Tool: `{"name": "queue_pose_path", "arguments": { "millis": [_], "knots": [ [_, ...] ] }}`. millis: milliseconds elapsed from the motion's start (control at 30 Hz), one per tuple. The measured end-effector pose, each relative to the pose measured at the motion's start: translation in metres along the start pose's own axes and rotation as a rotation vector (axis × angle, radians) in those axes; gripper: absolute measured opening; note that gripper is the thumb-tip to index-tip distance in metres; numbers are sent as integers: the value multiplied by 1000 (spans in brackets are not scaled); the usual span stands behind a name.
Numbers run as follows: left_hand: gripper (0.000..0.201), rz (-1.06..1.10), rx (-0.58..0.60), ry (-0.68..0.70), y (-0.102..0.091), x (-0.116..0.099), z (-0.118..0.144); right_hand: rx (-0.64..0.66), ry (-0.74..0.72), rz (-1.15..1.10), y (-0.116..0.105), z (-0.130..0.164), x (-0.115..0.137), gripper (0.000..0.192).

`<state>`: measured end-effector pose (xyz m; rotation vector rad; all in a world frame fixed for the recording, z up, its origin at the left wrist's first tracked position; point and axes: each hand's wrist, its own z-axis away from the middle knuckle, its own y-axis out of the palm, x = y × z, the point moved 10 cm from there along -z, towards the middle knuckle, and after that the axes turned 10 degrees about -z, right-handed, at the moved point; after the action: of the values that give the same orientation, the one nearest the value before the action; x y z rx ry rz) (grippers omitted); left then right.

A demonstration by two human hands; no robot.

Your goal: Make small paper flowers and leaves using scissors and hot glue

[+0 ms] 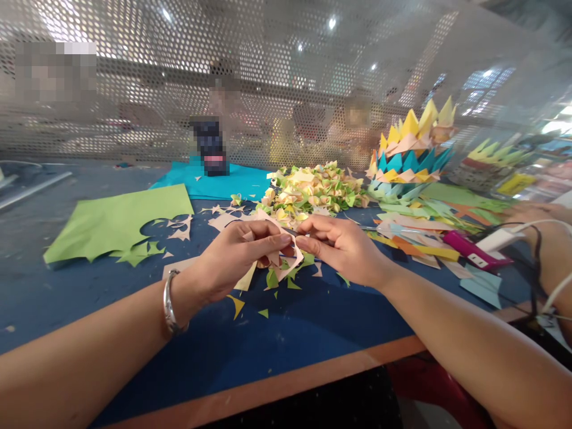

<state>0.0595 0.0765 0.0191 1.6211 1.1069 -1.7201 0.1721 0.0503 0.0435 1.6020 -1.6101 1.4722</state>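
My left hand, with a silver bangle at the wrist, pinches a pale pink sheet of paper between thumb and fingers. The paper has a curved cut edge and is partly hidden by the fingers. My right hand is closed, its thumb and fingertip pressed together at the paper's right edge. Whether anything else sits inside the right fingers is hidden. Beneath both hands lie green paper scraps and a small yellow scrap. Just beyond them rises a heap of small curled paper pieces.
A green sheet with scalloped cut-outs lies left, and blue sheets lie behind. At right are stacked paper crowns, paper strips, a magenta power strip with cables, and another person's arm. A perforated screen stands behind.
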Motion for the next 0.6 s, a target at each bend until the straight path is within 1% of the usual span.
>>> {"name": "queue_pose_path", "arguments": {
  "millis": [133,233,367,500,600],
  "knots": [
    [19,42,63,-23,6,1,1,-1,3,-6,0,1,-1,26],
    [18,42,66,-23,5,2,0,2,3,-17,0,1,-1,27],
    [16,48,41,-6,-2,1,-2,-6,-13,-17,0,1,2,26],
    [17,190,-17,20,-13,-3,-3,-9,-7,-5,-1,0,1,23],
    [12,220,-68,47,-20,-7,-2,-8,2,-1,-1,0,0,23]
  ]
}}
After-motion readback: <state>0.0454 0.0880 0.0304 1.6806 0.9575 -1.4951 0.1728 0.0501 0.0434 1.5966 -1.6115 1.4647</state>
